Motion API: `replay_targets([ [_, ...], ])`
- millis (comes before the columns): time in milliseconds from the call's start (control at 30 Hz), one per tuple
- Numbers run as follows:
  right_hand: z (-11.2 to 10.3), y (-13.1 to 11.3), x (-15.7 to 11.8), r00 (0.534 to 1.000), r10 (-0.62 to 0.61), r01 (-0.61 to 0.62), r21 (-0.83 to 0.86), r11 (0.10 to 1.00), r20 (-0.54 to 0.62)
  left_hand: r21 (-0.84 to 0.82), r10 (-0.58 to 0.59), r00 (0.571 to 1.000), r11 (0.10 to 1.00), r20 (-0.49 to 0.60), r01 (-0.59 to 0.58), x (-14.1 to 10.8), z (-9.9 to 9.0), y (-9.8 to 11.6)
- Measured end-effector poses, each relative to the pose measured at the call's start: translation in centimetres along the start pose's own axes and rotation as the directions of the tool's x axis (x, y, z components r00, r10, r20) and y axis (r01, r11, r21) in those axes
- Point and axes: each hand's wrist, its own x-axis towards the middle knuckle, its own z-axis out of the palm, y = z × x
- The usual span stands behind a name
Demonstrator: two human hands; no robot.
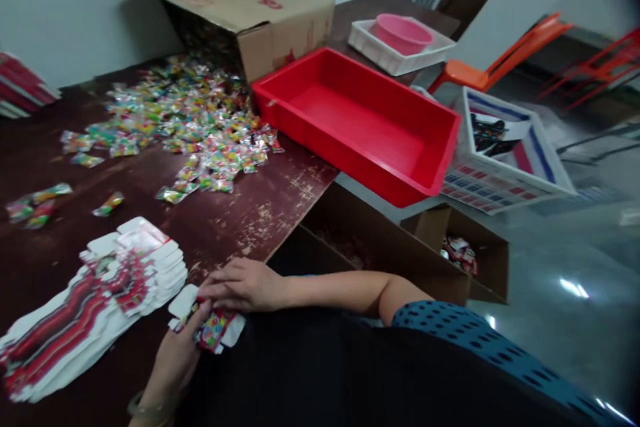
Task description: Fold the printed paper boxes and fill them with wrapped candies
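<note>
While the left hand (181, 341) and right hand (246, 285) grip a small printed carton (216, 329) in closed fingers beside the stack of flat cartons (107, 283), wrapped candies (200, 120) lie beyond that stack on the worktop (250, 203), as does an open cardboard box (285, 40).

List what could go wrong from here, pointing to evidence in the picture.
The red tray juts past the edge of the table; a knock might tip it.
The printed carton has its flaps out at the hands; hard pressing might crease it.
The fanned stack of cartons lies near the left hand; a sweep could scatter it.
</note>
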Motion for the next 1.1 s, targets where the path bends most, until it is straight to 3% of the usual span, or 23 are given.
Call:
replay_targets([
  [67, -0.5, 0.5, -0.2, 0.998, 0.064, -0.063, 0.030, 0.998, -0.022, 0.055, -0.043, 0.997, 0.998, 0.060, 0.039, -0.5, 1.2, -0.1],
  [167, -1.5, 0.4, 0.0, 0.999, 0.027, -0.025, 0.107, 0.994, -0.023, 0.091, -0.090, 0.988, 0.993, 0.124, 0.079, -1.6, 2.4, 0.1],
  [267, -1.9, -0.6, 0.2, 0.998, 0.054, -0.048, 0.195, 0.980, -0.026, 0.118, -0.068, 0.992, 0.991, 0.107, 0.055, -2.8, 3.0, 0.3],
  [333, -2.0, -0.8, 0.5, 0.999, 0.011, -0.023, 0.307, 0.951, 0.039, 0.149, -0.054, 0.993, 0.988, 0.107, 0.037, -3.5, 3.3, 0.4],
  [433, -2.9, 0.1, 1.1, 0.967, -0.143, 0.002, 0.554, 0.832, 0.211, 0.191, -0.036, 0.988, 0.982, 0.147, 0.008, -4.1, 3.7, 0.4],
  [567, -6.2, 1.3, 1.3, 0.913, -0.229, -0.108, 0.740, 0.664, 0.338, 0.180, -0.019, 0.961, 0.983, 0.277, -0.033, -4.2, 3.9, 0.1],
  [633, -7.4, 0.8, 0.7, 0.931, -0.147, -0.159, 0.731, 0.663, 0.335, 0.193, -0.039, 0.945, 0.981, 0.324, -0.025, -4.2, 3.9, -0.4],
  [733, -7.2, -1.0, -0.8, 0.951, 0.110, -0.276, 0.635, 0.722, 0.288, 0.222, 0.021, 0.978, 0.973, 0.207, -0.068, -4.2, 4.0, -1.6],
  [800, -6.1, -2.3, -2.0, 0.929, 0.276, -0.370, 0.619, 0.692, 0.246, 0.230, 0.176, 0.980, 0.954, 0.093, -0.193, -4.5, 3.8, -2.6],
  [867, -4.9, -3.4, -3.0, 0.881, 0.411, -0.451, 0.685, 0.573, 0.235, 0.159, 0.317, 0.948, 0.936, 0.012, -0.315, -4.9, 3.5, -3.6],
  [967, -3.5, -4.3, -4.3, 0.755, 0.540, -0.543, 0.816, 0.196, 0.372, 0.122, 0.394, 0.919, 0.911, 0.022, -0.394, -5.9, 2.7, -4.7],
  [1033, -3.0, -4.3, -4.8, 0.670, 0.490, -0.583, 0.804, -0.118, 0.558, 0.171, 0.397, 0.915, 0.899, 0.068, -0.402, -6.3, 2.2, -5.1],
  [1100, -2.7, -4.0, -5.1, 0.606, 0.346, -0.626, 0.698, -0.348, 0.716, 0.265, 0.406, 0.908, 0.868, 0.105, -0.419, -6.7, 1.6, -5.3],
])
